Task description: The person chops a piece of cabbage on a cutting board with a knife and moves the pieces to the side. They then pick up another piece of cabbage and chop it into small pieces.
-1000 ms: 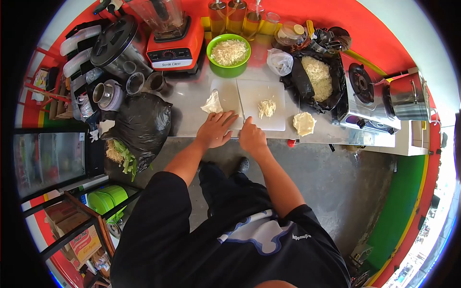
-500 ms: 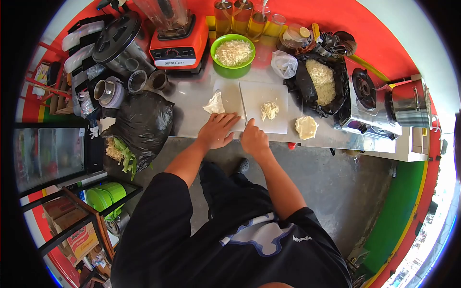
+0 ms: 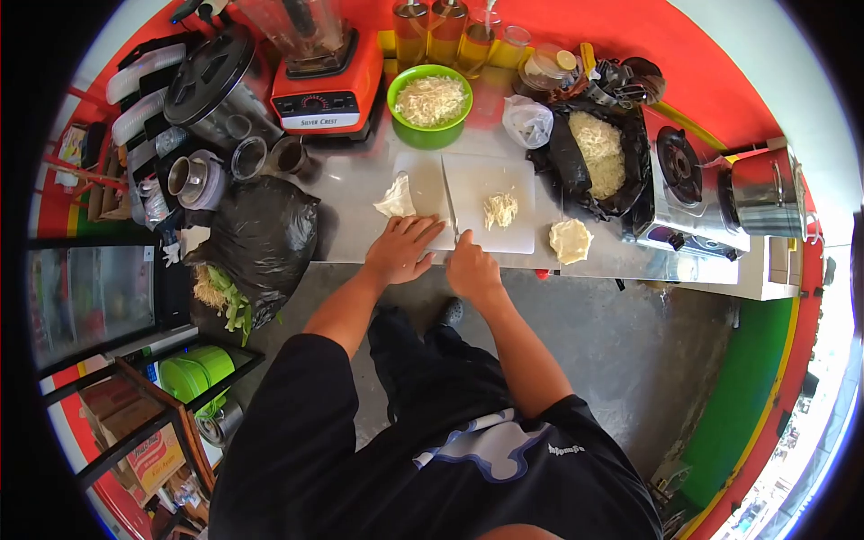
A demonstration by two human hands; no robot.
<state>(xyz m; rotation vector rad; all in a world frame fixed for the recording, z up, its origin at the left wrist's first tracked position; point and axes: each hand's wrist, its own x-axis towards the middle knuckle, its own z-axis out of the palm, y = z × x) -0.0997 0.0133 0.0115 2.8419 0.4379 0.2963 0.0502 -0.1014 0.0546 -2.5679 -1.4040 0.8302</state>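
My right hand (image 3: pixel 472 272) is closed around the handle of a knife (image 3: pixel 450 200), whose narrow blade points away from me across a white cutting board (image 3: pixel 517 175). Fingers stretched out, my left hand (image 3: pixel 400 250) lies flat at the board's near left edge, beside the blade; whatever may be under its fingers is hidden. Just beyond these fingers is a pale, roughly triangular piece of food (image 3: pixel 396 196). To the right of the knife, a small heap of pale shreds (image 3: pixel 500 211) rests on the board. A pale rounded slab (image 3: pixel 571 241) sits on the metal counter further right.
Behind the board stands a green bowl (image 3: pixel 431 131) of pale shreds, near a red blender (image 3: pixel 326 94). A black bag (image 3: pixel 560 148) with more pale shreds lies beside the gas stove (image 3: pixel 697 211). At left, another black bag (image 3: pixel 261 238) bulges over the counter edge.
The whole view has shifted slightly, so everything on the counter appears a little further left. Both hands and the knife stay in nearly the same place on the board.
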